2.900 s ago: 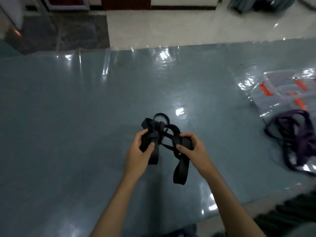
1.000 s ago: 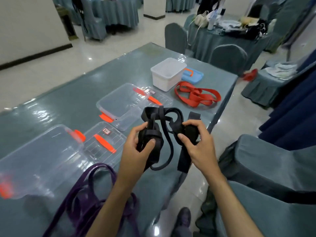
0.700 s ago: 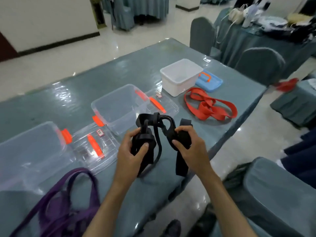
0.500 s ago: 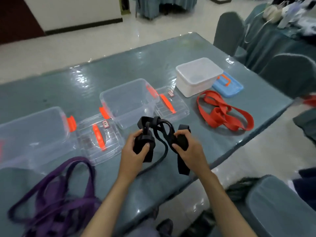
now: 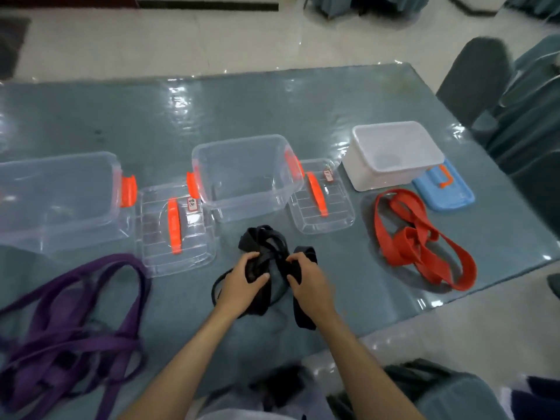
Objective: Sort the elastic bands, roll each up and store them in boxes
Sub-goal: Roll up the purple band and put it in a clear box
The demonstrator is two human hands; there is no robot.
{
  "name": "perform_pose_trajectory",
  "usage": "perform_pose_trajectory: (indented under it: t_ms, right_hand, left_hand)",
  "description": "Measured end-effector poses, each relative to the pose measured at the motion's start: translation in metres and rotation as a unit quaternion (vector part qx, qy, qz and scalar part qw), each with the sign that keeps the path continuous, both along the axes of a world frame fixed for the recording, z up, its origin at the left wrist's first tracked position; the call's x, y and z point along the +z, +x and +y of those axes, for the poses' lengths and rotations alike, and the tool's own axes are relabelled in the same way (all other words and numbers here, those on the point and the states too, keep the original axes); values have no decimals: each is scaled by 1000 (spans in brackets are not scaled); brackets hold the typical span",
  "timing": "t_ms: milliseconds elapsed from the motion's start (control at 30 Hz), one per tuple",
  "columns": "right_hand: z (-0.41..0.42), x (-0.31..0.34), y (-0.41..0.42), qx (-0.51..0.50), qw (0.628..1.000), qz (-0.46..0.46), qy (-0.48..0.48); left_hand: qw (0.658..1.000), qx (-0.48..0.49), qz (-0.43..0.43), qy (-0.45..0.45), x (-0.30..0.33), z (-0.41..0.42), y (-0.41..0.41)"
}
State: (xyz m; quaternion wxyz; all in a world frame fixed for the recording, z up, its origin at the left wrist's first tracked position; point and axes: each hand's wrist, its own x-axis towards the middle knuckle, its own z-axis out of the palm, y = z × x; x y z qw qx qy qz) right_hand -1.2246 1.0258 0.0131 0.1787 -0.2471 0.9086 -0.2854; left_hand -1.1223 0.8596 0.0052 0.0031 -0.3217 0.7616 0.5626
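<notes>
Near table (image 5: pixel 333 95) front edge, both hands' fingers (image 5: pixel 257 278) grip black band (image 5: pixel 263 241); bare tabletop beyond boxes.

Two bare forearms are seen rising from the lower edge of the head view, each ending in a bare hand. No sleeve is worn below the elbow on either arm. The left hand (image 5: pixel 242 283) and the right hand (image 5: pixel 310 283) are left uncovered; gloves, rings, a watch and wristbands are not made out on them. Pale, blurred fabric is seen at the bottom edge between the forearms, and whether it is clothing cannot be told.
</notes>
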Motion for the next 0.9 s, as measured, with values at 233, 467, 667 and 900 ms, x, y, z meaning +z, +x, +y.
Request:
perform_pose_trajectory:
  t_ms: [233, 467, 667, 900]
  right_hand:
    - [16, -24, -21, 129, 980, -127, 79]
    - [43, -26, -31, 109, 992, -42, 51]
    - [49, -21, -37, 112, 992, 46, 23]
    - [26, -18, -46, 217, 970, -11, 110]
  left_hand:
    - [996, -27, -70, -41, -14, 35, -25]
    - [971, -31, -133, -194, -10, 69, -14]
    - [942, -61, -173, -283, 11, 88, 21]
    - [932, -78, -195, -296, 27, 90, 63]
